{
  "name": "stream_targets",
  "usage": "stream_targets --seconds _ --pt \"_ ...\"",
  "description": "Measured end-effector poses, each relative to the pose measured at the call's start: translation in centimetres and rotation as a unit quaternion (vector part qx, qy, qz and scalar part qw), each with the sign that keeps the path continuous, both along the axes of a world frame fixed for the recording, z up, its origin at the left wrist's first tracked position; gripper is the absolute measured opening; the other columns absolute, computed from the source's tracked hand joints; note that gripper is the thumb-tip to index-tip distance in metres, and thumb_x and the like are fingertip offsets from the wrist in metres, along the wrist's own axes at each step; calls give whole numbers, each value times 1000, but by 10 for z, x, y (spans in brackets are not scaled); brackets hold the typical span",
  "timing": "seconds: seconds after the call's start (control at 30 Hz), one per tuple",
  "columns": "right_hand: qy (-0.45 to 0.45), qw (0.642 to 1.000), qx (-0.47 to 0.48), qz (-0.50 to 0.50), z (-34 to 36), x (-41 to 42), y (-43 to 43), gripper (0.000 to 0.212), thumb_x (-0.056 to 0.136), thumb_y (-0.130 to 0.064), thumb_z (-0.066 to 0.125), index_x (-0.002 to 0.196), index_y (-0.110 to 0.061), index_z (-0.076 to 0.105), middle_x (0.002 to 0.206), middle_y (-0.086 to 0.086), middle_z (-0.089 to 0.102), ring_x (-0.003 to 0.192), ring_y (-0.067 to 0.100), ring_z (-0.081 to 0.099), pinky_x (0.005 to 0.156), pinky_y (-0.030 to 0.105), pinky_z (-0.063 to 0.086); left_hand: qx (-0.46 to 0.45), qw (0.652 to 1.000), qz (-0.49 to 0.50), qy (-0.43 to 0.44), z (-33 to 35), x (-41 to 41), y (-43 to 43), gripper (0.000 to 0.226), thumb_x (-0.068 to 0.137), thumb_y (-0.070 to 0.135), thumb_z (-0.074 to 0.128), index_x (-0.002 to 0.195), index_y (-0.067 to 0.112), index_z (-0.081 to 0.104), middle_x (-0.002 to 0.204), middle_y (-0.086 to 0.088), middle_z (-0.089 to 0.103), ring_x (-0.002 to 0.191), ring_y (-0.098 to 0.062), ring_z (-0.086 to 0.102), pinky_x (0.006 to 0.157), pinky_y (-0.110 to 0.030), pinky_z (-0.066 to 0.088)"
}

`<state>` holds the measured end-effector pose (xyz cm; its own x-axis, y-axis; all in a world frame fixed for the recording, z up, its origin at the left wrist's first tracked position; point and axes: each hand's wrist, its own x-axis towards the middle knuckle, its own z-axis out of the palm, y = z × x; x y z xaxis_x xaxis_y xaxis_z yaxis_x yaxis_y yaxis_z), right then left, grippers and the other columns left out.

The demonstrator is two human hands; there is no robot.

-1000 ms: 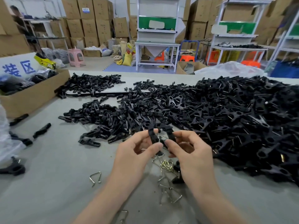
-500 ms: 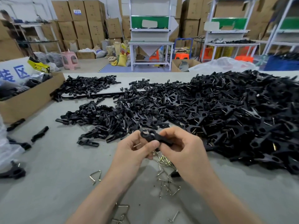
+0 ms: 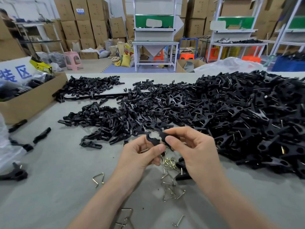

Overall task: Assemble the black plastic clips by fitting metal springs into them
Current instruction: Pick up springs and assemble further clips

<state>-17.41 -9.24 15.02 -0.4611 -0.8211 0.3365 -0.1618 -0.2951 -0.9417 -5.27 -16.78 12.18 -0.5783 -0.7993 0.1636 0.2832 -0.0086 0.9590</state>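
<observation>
We work at a flat grey table (image 3: 49, 187). A large heap of black plastic clips (image 3: 239, 116) covers its centre and right half up to the far edge. An open brown cardboard box (image 3: 33, 100) bounds the left side. Open room remains on the near left, between the box and our forearms. The near edge of the heap lies just beside the right hand, so room on that side is tight.

Our left hand (image 3: 140, 156) and right hand (image 3: 194, 149) are together in front of the heap. Both are clamped on one black plastic clip with a ring-shaped end (image 3: 153, 138). The left thumb and fingers pinch the ring end, and the right hand pinches the tail.

A second ago we held the black parts upright, with wire showing between them. Now the clip lies level and reads as one piece. We judge the spring seated or nearly so, but our fingers hide it and we cannot confirm this.

The loose bent-wire metal springs (image 3: 170, 164) lie on the table directly below the hands. One triangular wire spring (image 3: 99, 178) lies apart to the left.
</observation>
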Motion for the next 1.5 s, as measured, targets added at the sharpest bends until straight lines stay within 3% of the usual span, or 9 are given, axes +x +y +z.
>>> stream_targets --seconds 0.27,0.47,0.67,0.77,0.9,1.0,1.13,1.37,1.5 --pt "15 1000 17 7 -2 4 2 26 82 -4 70 86 -28 78 80 -1 75 78 18 69 72 20 54 -16 1000 -8 -20 5 1 2 18 53 34 77 67 23 73 51 4 56 47 -7 51 50 -17 46" --pt "43 998 25 38 -1 4 1 30 85 1 65 87 -27 76 76 -10 74 67 -2 63 66 8 46 -24 999 0 -27 3 2 0 24 53 33 77 69 16 71 51 2 56 44 -8 49 48 -16 45" --pt "43 994 61 81 -1 -4 0 35 89 0 59 78 -28 76 73 2 74 67 13 68 69 22 55 -53 997 0 -51 2 0 2 18 56 28 75 71 18 73 53 4 60 44 -6 52 50 -16 48" --pt "70 990 72 102 1 -6 1 35 89 5 56 79 -23 74 72 4 72 68 11 68 69 17 52 -47 997 12 -62 1 2 1 45 55 26 78 89 7 54 55 -3 61 43 -14 55 45 -22 48" --pt "107 983 105 107 2 -9 2 30 89 1 56 80 -21 73 62 -3 67 62 2 62 62 10 45 -94 991 6 -94 1 3 6 57 55 32 80 104 30 51 57 -7 65 45 -20 59 47 -27 50" --pt "59 981 128 130 2 -12 1 27 90 0 55 80 -20 71 58 -6 62 59 3 58 64 15 44 -100 992 -2 -72 3 2 12 45 58 33 79 97 33 56 54 -9 63 42 -22 59 45 -27 50" --pt "-12 981 134 140 0 -16 0 14 90 -2 58 81 -13 58 60 -8 58 58 6 52 61 17 43 -67 996 14 -52 6 0 16 51 56 33 78 93 13 50 56 -15 64 42 -26 60 44 -27 49" --pt "-33 992 100 63 -3 -28 -3 10 92 -13 59 83 -12 64 78 2 70 76 13 64 78 28 54 -3 1000 -6 4 9 -1 10 37 68 12 66 99 1 50 68 -19 70 58 -26 69 54 -29 57" --pt "158 969 117 -150 -14 -43 -5 17 90 -16 60 74 -20 65 68 -5 67 64 1 57 65 13 43 16 998 45 47 9 4 0 33 73 12 62 103 2 52 77 -20 72 70 -27 72 61 -27 58"
